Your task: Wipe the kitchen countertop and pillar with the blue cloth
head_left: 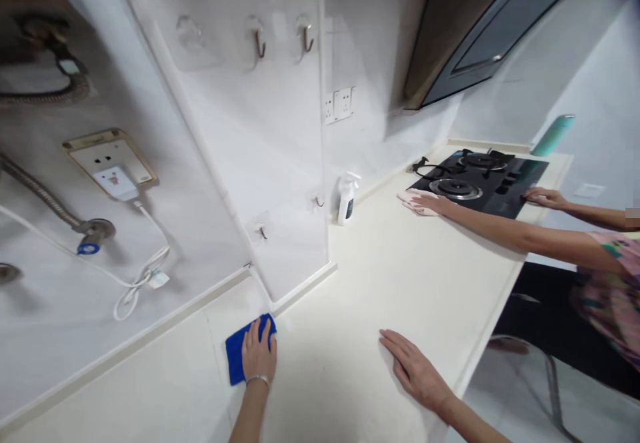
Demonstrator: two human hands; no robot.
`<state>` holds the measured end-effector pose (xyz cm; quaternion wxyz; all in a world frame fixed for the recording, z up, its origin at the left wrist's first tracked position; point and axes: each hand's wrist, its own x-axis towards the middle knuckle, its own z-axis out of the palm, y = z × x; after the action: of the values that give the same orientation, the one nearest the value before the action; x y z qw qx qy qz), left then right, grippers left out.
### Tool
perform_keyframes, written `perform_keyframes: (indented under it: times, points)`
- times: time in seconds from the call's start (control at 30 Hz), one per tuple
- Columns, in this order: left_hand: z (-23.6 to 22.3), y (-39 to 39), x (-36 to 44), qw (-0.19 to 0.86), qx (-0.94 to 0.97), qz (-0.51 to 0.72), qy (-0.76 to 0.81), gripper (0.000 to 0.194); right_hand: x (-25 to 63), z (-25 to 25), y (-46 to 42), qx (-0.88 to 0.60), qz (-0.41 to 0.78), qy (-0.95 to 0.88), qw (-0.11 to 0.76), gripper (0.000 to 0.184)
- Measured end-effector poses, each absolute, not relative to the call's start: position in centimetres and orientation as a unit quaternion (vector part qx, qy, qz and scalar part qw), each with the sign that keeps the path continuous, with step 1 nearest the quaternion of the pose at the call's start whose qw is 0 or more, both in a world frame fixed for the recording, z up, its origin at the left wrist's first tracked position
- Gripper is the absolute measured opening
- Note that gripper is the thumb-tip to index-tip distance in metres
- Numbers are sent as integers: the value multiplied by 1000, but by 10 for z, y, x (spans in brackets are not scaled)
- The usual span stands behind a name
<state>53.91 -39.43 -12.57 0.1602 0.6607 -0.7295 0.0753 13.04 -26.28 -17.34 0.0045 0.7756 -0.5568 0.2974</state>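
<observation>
My left hand point(259, 355) lies flat, fingers stretched out, on a blue cloth point(235, 358) pressed to the cream countertop point(400, 276) near the wall corner. A thin bracelet circles that wrist. My right hand point(413, 368) rests palm down on the bare counter near its front edge, fingers together and extended, holding nothing.
Another person at the right presses a pink cloth point(413, 200) beside a black gas hob point(480, 175), their other hand point(544, 196) on its front edge. A white spray bottle point(347, 198) stands by the wall. Sockets, a white cable point(143, 276), hooks and pipes line the wall; a teal bottle point(553, 134) stands far right.
</observation>
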Motion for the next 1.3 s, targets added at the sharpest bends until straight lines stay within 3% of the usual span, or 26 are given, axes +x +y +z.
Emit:
perform_keyframes:
  times: [0.23, 0.53, 0.73, 0.93, 1.03, 1.13, 1.3]
  points:
    - [-140, -320, 507, 150, 633, 106, -752, 49, 133, -174, -266, 771, 311, -556, 15, 62]
    - [-149, -226, 451, 128, 542, 32, -830, 66, 132, -182, -265, 766, 332, -551, 2, 65]
    - [-120, -211, 512, 53, 406, 20, -912, 76, 131, -186, -263, 772, 325, -546, 5, 65]
    - [-85, -222, 586, 15, 462, -42, -886, 73, 125, -198, -261, 779, 323, -536, 25, 58]
    - [-91, -222, 594, 58, 541, -67, -836, 63, 123, -203, -262, 781, 324, -533, 30, 56]
    - [-121, -220, 574, 159, 686, 5, -710, 55, 124, -207, -260, 782, 318, -534, 33, 56]
    - [-165, -227, 526, 254, 747, 132, -600, 70, 128, -213, -254, 765, 306, -564, 56, 54]
